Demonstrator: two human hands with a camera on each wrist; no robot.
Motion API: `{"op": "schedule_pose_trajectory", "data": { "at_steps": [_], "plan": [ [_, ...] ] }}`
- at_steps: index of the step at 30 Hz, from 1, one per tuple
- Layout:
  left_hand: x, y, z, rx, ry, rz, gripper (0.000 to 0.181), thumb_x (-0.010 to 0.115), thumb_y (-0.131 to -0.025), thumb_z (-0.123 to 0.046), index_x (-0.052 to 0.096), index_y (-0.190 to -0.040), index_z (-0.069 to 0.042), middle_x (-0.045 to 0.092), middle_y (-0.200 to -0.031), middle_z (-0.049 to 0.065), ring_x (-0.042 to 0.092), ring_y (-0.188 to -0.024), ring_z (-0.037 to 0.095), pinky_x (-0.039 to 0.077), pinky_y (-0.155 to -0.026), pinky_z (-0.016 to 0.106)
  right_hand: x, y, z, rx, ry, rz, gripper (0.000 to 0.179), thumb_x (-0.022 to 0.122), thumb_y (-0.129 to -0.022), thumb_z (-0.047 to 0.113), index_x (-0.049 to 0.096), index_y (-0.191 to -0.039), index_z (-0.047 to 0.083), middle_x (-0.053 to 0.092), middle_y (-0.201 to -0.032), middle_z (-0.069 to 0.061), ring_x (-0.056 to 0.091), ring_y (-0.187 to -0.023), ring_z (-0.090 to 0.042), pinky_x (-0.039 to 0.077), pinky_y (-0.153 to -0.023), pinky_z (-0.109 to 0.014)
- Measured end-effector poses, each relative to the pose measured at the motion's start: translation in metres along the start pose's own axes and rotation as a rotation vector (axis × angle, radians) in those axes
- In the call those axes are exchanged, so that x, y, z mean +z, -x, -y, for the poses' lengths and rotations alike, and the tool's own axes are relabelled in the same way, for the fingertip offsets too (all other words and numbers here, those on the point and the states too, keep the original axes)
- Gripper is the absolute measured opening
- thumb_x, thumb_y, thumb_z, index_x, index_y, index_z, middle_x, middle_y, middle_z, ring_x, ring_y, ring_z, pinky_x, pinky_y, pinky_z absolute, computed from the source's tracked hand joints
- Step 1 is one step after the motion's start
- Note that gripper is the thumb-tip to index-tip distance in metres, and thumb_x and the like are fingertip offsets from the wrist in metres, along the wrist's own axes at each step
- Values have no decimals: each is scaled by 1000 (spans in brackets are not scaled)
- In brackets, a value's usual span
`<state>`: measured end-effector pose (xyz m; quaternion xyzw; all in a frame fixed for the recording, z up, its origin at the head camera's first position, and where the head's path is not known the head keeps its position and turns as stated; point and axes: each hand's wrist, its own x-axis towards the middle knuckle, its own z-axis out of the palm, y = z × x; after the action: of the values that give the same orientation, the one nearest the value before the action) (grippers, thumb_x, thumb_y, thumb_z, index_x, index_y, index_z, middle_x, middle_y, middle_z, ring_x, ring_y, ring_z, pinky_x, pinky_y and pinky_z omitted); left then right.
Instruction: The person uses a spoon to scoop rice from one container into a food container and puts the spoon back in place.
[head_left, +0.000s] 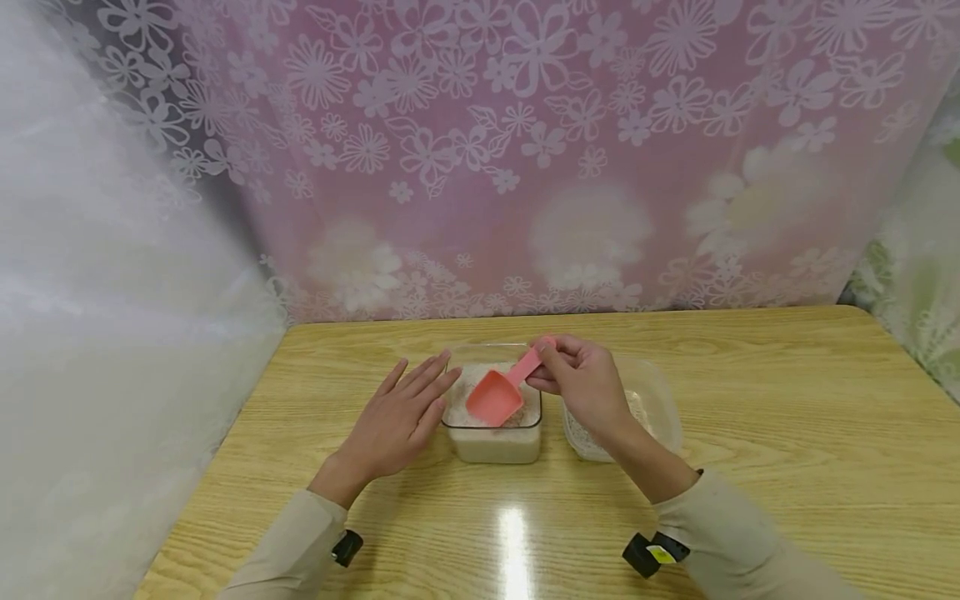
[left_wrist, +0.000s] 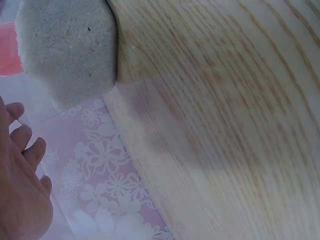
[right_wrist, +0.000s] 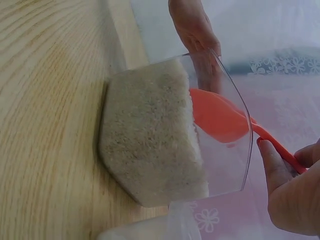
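A clear square container (head_left: 459, 450) of white rice (head_left: 459, 410) stands on the table in the head view. My right hand (head_left: 592, 387) pinches the handle of a coral-pink scoop (head_left: 493, 400) between thumb and fingers. The scoop's bowl is inside the container, its edge at the rice surface in the right wrist view. On the container's left side, my left hand (head_left: 392, 427) has its fingers extended, fingertips at the rim. In the left wrist view, the rice (left_wrist: 70, 45) shows through the container wall, and part of the scoop (left_wrist: 9, 50) appears at the edge.
A translucent plastic tub (head_left: 666, 408) with some grains in it stands right of the container, partly hidden by my right hand and forearm. The wood-grain table (head_left: 787, 433) ends at a pink flowered curtain (head_left: 480, 233). A whitish sheet (head_left: 112, 333) hangs at the left.
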<state>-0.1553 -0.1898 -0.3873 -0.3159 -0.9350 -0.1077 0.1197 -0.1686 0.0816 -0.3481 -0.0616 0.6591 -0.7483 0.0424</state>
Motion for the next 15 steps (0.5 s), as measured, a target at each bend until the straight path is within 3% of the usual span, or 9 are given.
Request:
{"op": "schedule_pose_trajectory", "data": {
  "at_steps": [15],
  "plan": [
    [1,0,1,2,2,6,46,34,-105,-30,34,-150,-19,25,-156,1,23,-141,16,10,-116,44,10,3,-9,27,-63,-12,27,52,-100,10,58,-116,-11,68,-101,-22,70,-80,-19,56,-77,-33]
  ]
}}
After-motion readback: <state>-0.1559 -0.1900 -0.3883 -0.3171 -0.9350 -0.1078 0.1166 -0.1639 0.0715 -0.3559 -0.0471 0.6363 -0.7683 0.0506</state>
